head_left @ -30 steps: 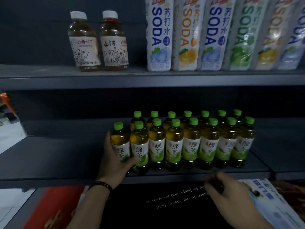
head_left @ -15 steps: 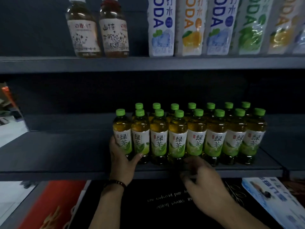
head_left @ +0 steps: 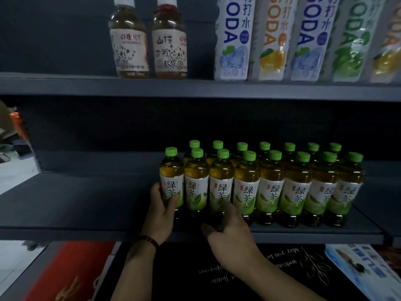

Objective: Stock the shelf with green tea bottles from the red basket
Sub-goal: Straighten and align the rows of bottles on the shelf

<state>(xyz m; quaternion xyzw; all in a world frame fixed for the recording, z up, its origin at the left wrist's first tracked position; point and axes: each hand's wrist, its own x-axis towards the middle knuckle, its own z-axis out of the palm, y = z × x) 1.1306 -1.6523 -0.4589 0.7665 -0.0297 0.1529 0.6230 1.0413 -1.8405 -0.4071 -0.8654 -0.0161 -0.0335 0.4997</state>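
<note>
Several green tea bottles (head_left: pixel 297 192) with green caps and white-green labels stand in two rows on the dark middle shelf (head_left: pixel 86 203). My left hand (head_left: pixel 161 213) grips the leftmost front bottle (head_left: pixel 171 177) low on its label, thumb across the front. Fingers straight, my right hand (head_left: pixel 230 231) reaches to the bases of the second and third front bottles, a fingertip touching the third bottle's label. The red basket is not in view.
The upper shelf (head_left: pixel 65 85) carries two brown tea bottles (head_left: pixel 149 44) and tall soda bottles (head_left: pixel 267 40). Under the middle shelf lie a black printed sheet (head_left: pixel 271 270), a red item (head_left: pixel 71 272) and a blue-white pack (head_left: pixel 364 266). Bare shelf runs left of the bottles.
My right hand has come up and to the left from below the shelf edge to the front bottles' bases. My left hand stays on the leftmost bottle.
</note>
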